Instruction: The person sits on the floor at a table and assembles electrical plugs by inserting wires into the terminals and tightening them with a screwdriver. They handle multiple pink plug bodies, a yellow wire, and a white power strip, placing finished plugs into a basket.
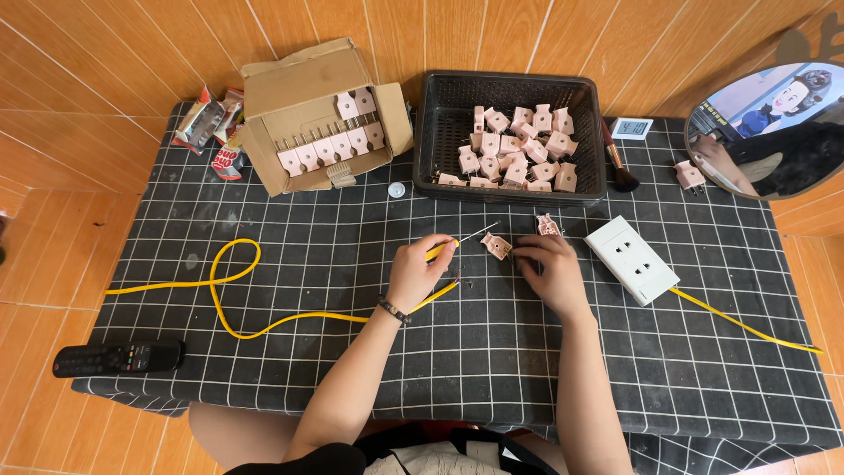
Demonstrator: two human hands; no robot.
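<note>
Our left hand (418, 268) pinches the yellow wire (236, 283) end, our right hand (547, 264) steadies an open pink plug (496, 245) on the table (492, 352); judging by this, wiring seems barely started.

home piecework spot | tiled floor (53, 264) — low table (290, 255) — TV remote (117, 358)

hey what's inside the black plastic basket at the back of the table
The black basket holds a loose heap of pink plug parts, piled toward its right and front. The left part of its mesh floor is bare. Whatever lies under the heap is covered, so it cannot be seen.
</note>
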